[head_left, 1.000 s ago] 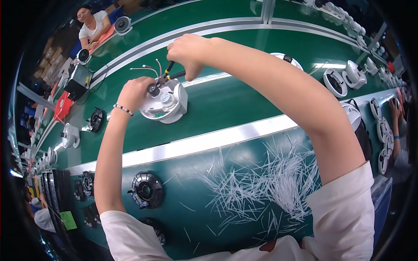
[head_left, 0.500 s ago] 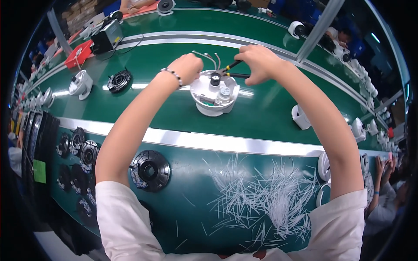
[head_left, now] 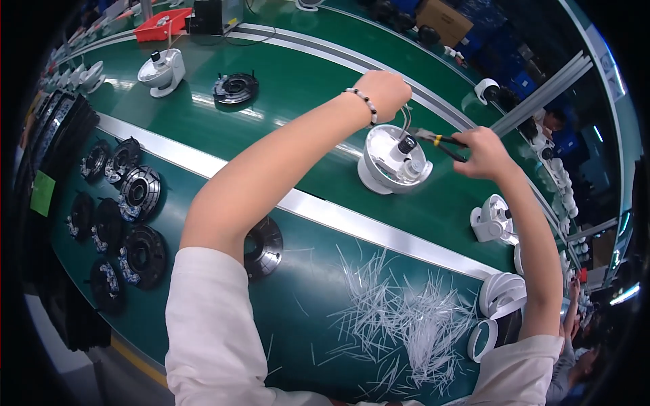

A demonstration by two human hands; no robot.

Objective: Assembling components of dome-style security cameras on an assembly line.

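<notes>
A round white device housing (head_left: 374, 177) sits open side up on the green bench, a black cylinder (head_left: 407, 144) standing in it. Grey-white cables (head_left: 406, 120) rise from its far rim into my left hand (head_left: 384, 93), which is closed around them; its fingertips are turned away from view. In my right hand (head_left: 484, 154) are cutting pliers (head_left: 437, 140) with black and yellow handles. Their jaws lie close to the cables above the housing, the handles spread apart. Whether the jaws touch a cable I cannot tell.
Cut white plastic strips (head_left: 426, 325) lie heaped on the near bench beside white rings (head_left: 482, 340). Black round parts (head_left: 143, 193) lie at left. Another black assembly (head_left: 236, 88), a white unit (head_left: 162, 72) and a red tray (head_left: 162, 24) are farther off; one white unit (head_left: 493, 220) stands right.
The view has turned and shifted. My left hand has gone from the housing's left rim to the cables above it. The pliers stay in my right hand, now right of the housing.
</notes>
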